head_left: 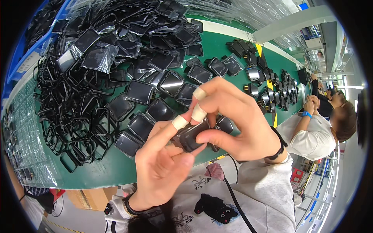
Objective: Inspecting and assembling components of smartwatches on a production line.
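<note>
Both hands hold one dark, rounded-square watch case (190,136) above the green table. My left hand (160,165) grips its left side and lower edge, with the fingers bent around it. My right hand (243,126) pinches it from above and the right, the thumb lying across its dark face. Pale tape or finger covers wrap several fingertips. Just beyond my hands lie several similar watch cases with glossy dark screens, among them one case (159,110) and another case (138,92). The fingers hide part of the held case.
Loose black frames (81,105) form a heap at the left. Behind it, plastic-wrapped screen pieces (143,35) are piled up. More cases (285,89) stand grouped at the right of the green table (89,176). A co-worker in a white shirt (311,136) sits farther right.
</note>
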Demonstrator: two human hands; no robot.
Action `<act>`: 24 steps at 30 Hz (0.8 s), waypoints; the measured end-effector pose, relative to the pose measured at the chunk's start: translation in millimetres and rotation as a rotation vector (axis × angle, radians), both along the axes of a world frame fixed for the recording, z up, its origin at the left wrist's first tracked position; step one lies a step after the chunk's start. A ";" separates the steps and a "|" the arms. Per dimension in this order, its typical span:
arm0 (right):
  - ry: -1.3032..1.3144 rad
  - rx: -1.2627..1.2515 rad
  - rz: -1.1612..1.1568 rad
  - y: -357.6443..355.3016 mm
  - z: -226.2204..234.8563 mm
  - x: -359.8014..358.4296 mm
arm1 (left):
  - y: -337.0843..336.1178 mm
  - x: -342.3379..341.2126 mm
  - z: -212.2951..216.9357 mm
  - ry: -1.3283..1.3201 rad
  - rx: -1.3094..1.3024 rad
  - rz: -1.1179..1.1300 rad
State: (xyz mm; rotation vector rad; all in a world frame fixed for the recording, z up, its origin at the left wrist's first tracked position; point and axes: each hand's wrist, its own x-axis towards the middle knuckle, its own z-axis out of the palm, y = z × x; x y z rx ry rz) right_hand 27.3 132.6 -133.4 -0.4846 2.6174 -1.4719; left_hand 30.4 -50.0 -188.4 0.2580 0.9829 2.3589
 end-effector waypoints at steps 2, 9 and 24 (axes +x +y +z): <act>-0.101 -0.064 -0.012 0.8 -0.6 -0.4 | -1.0 -1.8 1.5 -0.061 0.007 -0.022; -0.479 -0.367 -0.149 -1.9 -0.3 2.1 | 0.2 0.3 -2.3 -0.005 -0.152 0.076; 0.270 -0.155 -0.075 -12.4 -25.9 40.7 | 3.4 9.0 -13.3 0.480 -0.303 0.367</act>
